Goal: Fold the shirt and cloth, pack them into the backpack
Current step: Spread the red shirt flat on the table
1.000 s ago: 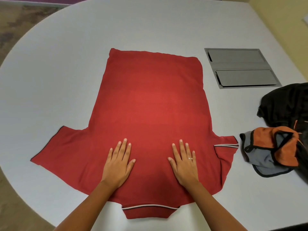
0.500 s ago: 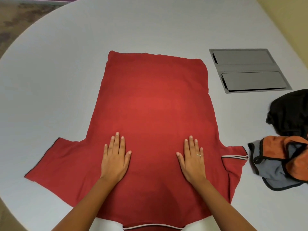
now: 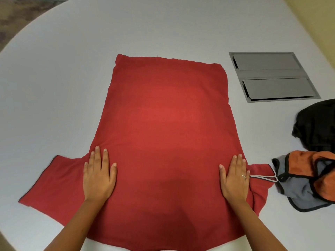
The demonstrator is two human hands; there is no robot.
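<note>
Pressing flat, the left hand (image 3: pixel 98 176) and right hand (image 3: pixel 234 178) rest with straight fingers on the red shirt (image 3: pixel 163 124), spread on the grey bench (image 3: pixel 63 78). Smoothing looks underway; folding the sleeves inward likely comes next. The orange-grey cloth (image 3: pixel 308 178) and black backpack (image 3: pixel 317 127) lie right, beside a recessed metal panel (image 3: pixel 272 77).

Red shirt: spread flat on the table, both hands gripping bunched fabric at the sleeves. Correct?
Not quite. In the head view the red shirt is spread flat on the table, but the left hand and right hand lie flat on it, fingers straight, gripping nothing.
</note>
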